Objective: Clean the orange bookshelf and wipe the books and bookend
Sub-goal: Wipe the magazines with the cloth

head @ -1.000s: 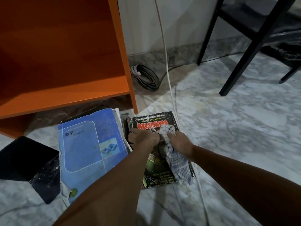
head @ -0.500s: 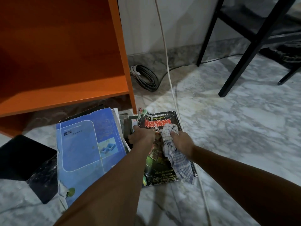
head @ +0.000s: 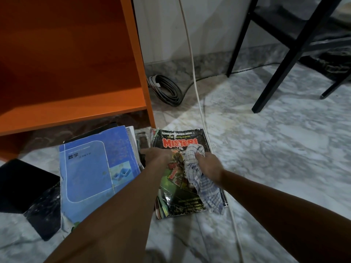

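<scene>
Left hand (head: pixel 157 155) grips the magazine (head: pixel 182 198) at its nine-o'clock edge; right hand (head: pixel 209 166) clutches a cloth (head: pixel 201 184) on its cover.

"MISTERI" on black magazine (head: pixel 182 141), "数学" on blue book (head: pixel 91 171)

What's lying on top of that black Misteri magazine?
A checked cloth, gripped by the right hand, and the left hand holding the magazine's left edge. The cover's middle is hidden beneath.
</scene>
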### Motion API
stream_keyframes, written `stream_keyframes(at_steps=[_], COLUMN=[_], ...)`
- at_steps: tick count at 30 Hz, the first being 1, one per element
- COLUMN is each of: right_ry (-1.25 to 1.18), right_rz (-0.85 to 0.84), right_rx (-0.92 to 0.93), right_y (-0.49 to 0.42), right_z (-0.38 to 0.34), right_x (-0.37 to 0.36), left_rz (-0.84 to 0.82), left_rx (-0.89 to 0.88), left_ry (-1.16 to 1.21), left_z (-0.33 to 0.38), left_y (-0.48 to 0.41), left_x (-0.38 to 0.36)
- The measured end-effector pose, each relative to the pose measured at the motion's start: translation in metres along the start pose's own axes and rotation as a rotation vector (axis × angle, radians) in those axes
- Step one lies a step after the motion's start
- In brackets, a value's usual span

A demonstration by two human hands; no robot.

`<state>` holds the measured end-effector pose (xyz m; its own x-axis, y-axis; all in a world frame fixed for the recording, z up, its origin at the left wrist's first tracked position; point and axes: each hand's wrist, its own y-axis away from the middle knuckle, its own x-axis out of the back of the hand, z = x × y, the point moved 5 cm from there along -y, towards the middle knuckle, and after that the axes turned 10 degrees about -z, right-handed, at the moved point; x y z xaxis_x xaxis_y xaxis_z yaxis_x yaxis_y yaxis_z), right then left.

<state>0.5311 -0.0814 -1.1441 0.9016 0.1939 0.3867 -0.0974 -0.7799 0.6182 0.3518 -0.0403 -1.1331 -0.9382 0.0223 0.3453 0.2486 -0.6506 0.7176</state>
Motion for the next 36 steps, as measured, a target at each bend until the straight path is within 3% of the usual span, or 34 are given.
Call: stream_keyframes(at_steps=[4,8,19,23,30,36], right_ry=[0.009,-0.001,-0.188,-0.281,-0.493,-0.5], right_rz=[0.006,0.04,0.237,0.117,-0.36,-0.427], right_rx=[0.016,0.035,0.305,0.303,0.283,0.336], right_y=[0.002,0.004,0.036,0.055,0.079,0.108], right_z=[-0.003,-0.005,-0.04,-0.069,-0.133,-0.194], right_x=[0.0,0.004,0.04,0.049,0.037,0.018], left_rz=[-0.071,-0.192,-0.389,-0.447,-0.472,-0.407], left_rx=[0.004,-0.135,-0.423,-0.494,-0.644,-0.692], left_ry=[-0.001,-0.131,0.039,0.11,0.168,0.258], left_z=[0.006,0.024,0.081,0.094,0.115,0.119], left_y=[0.0,0.012,0.064,0.101,0.164,0.193], left_x=[0.002,-0.002,0.065,0.101,0.168,0.224])
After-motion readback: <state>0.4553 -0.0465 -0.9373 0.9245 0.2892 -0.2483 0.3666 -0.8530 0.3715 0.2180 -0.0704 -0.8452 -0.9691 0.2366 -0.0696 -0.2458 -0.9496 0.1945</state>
